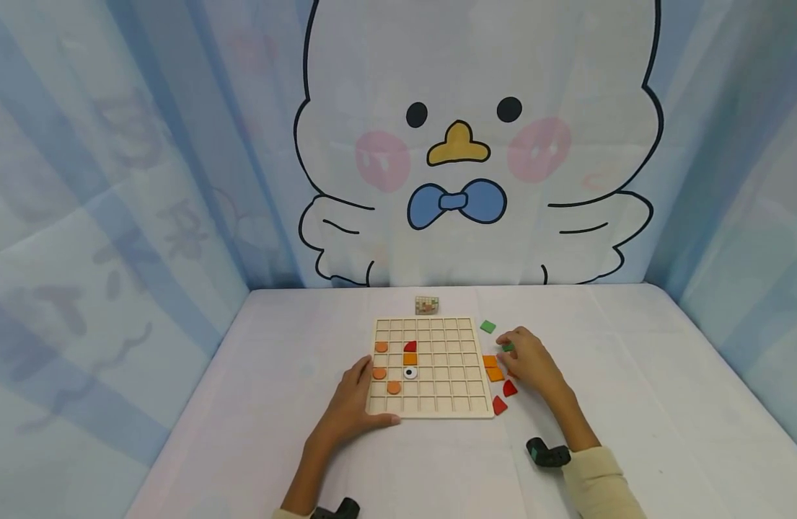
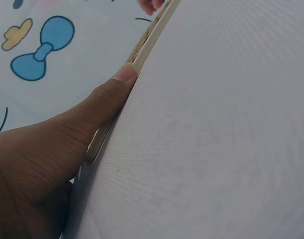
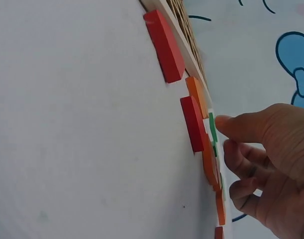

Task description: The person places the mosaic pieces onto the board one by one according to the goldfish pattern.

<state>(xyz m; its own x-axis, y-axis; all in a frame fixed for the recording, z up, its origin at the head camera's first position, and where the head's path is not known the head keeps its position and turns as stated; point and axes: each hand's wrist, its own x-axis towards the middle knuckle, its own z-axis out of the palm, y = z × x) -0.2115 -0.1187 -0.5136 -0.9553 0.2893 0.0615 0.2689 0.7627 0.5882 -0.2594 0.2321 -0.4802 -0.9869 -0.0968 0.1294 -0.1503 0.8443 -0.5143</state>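
A wooden grid board lies flat on the table. My left hand holds its near left corner, fingers along the left edge and thumb on the near edge; the left wrist view shows the thumb against the rim. On the board sit orange discs, a red piece, an orange square and a white disc with a black dot. Right of the board, my right hand pinches a green tile between thumb and fingers, close over the table.
Another green tile lies off the board's far right corner. Orange squares and red quarter-round pieces lie along the right edge. Behind the board is a small patterned block. A printed curtain hangs behind the table.
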